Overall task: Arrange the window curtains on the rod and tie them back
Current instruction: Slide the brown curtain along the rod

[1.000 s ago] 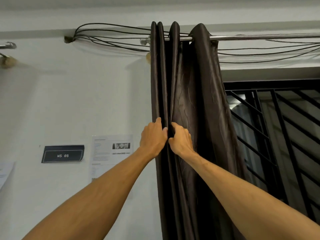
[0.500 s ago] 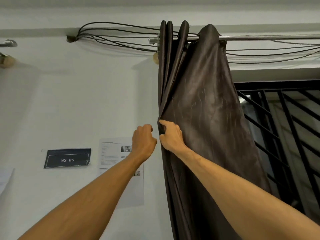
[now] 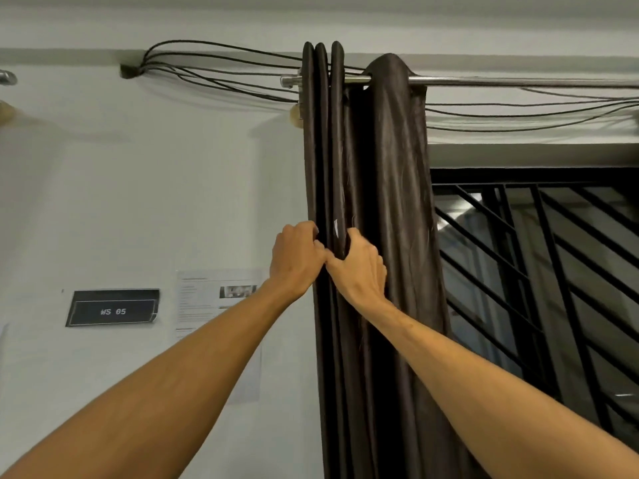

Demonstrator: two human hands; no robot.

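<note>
Below the rod's (image 3: 518,83) left end, the dark curtain (image 3: 397,167) hangs gathered in tight folds, and well under the rod the left hand (image 3: 295,261) pinches the outer folds with curled fingers while the right hand (image 3: 359,271), touching it, grips the next fold.

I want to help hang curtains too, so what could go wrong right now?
Both the left hand and the right hand pinch the curtain folds, so a hard downward tug might strain the rod. The folds sit very near the rod's open left end and could perhaps slip off if pushed further left. The cables run close behind the rod, so the curtain top might snag on them.
</note>
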